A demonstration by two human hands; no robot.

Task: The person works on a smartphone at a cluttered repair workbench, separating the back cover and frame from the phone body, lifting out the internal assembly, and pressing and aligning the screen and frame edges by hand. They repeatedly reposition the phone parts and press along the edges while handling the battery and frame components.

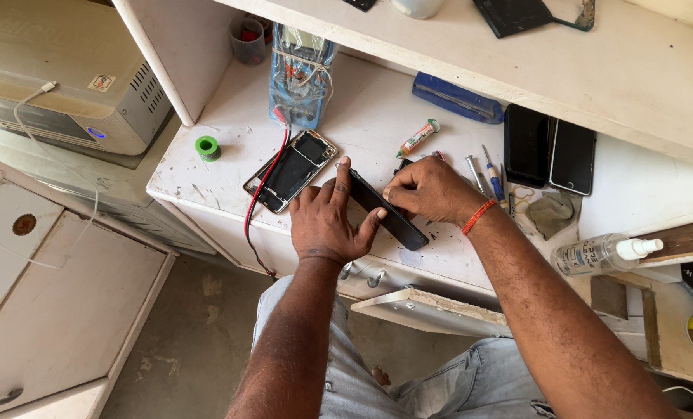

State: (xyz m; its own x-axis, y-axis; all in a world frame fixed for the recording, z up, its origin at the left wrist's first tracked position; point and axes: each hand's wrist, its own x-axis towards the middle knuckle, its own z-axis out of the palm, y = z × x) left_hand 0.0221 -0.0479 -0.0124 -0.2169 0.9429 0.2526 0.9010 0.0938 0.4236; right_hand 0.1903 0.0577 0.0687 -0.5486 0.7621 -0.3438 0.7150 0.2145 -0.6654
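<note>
My left hand (327, 221) and right hand (432, 190) both clamp black phone panel (385, 211), fingers pinching its long edges, panel tilted on edge over table (377, 124) front so I can work its rim. Open phone (292, 171) lies beside, red wire attached (kept in reach). Two dark phones (550, 151) parked right; two screwdrivers (486, 174); one spray bottle (602, 254); one green roll (206, 147).

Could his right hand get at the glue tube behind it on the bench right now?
Probably yes, once it lets go. The right hand is gripping the black panel, and the glue tube lies just beyond it on open bench, with nothing between them.
</note>
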